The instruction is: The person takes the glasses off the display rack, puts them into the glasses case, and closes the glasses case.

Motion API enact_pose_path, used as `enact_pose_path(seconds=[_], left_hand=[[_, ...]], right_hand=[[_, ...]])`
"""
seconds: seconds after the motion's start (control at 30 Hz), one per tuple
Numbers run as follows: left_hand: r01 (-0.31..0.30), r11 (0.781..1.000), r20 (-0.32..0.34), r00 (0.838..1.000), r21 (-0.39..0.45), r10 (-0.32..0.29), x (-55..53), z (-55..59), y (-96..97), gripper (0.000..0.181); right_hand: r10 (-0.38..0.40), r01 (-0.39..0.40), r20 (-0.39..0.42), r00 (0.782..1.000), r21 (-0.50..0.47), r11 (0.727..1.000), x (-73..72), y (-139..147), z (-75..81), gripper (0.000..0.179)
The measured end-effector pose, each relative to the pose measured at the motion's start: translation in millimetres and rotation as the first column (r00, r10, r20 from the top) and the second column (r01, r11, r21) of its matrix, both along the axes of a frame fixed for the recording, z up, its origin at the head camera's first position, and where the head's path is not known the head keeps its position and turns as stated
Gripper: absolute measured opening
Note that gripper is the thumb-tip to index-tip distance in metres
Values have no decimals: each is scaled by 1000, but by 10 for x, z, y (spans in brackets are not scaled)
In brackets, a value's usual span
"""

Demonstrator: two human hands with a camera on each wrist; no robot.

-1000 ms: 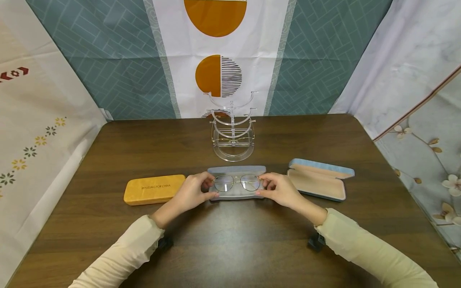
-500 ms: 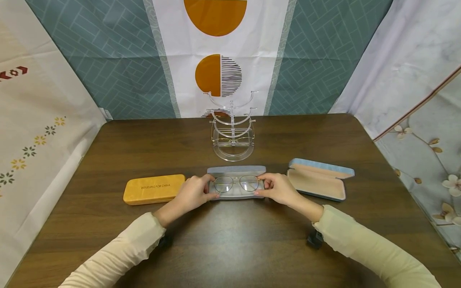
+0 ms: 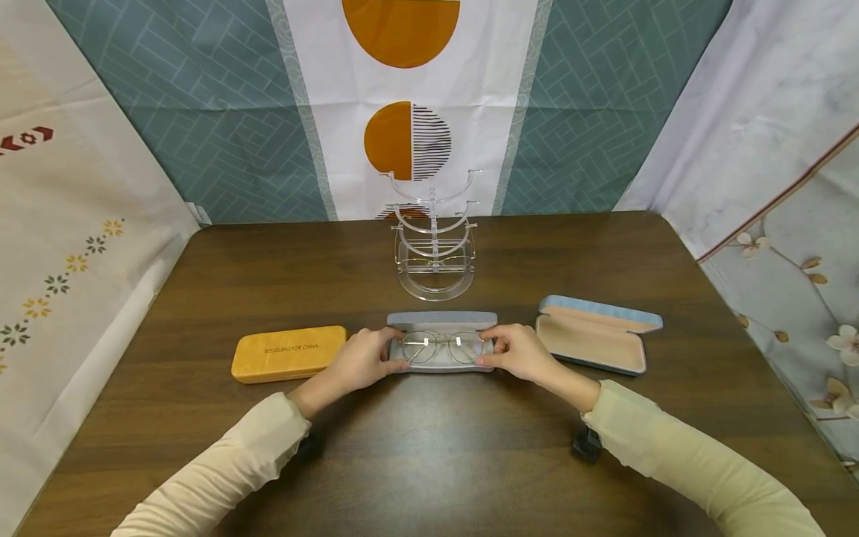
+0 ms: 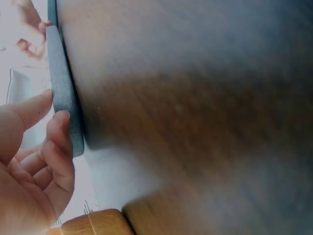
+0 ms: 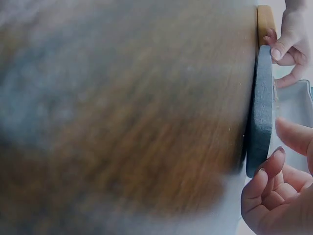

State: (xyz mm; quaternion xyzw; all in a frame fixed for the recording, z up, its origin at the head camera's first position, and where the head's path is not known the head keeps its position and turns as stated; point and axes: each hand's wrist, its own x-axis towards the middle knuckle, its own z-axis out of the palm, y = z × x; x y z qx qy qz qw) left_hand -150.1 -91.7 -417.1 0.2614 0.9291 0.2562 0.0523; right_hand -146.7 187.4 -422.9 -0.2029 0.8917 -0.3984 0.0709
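Round thin-rimmed eyeglasses lie level with the inside of an open grey glasses case at the table's middle. My left hand holds the eyeglasses at their left end, index finger by the frame's corner and thumb near the case's front rim. At the opposite end my right hand holds them likewise. In the left wrist view, fingers of the left hand come up against the case's end. The right wrist view has the right hand close to the other end of the case.
A closed yellow glasses case lies on the left. To the right stands an open blue case with a beige lining. Behind the grey case is a clear tiered display stand bearing another pair of gold-rimmed glasses.
The eyeglasses have sunk slightly lower into the grey case, with both hands staying at their ends. The cases and the stand have not moved.
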Motion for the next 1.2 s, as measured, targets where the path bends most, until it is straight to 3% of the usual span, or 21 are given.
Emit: enact_pose_path(seconds=[0.3, 0.6, 0.83, 1.2], left_hand=[[52, 999, 42, 998, -12, -52, -15, 14, -23, 49], [65, 998, 63, 996, -14, -64, -1, 9, -31, 49], [92, 996, 43, 995, 10, -93, 13, 18, -48, 46], [123, 988, 18, 992, 93, -125, 39, 50, -176, 43]], right_hand=[[26, -26, 21, 999, 27, 999, -22, 23, 1, 34], [47, -49, 37, 998, 50, 998, -84, 50, -24, 34], [34, -35, 27, 999, 29, 999, -92, 76, -20, 32], [-2, 13, 97, 995, -120, 993, -79, 131, 8, 28]])
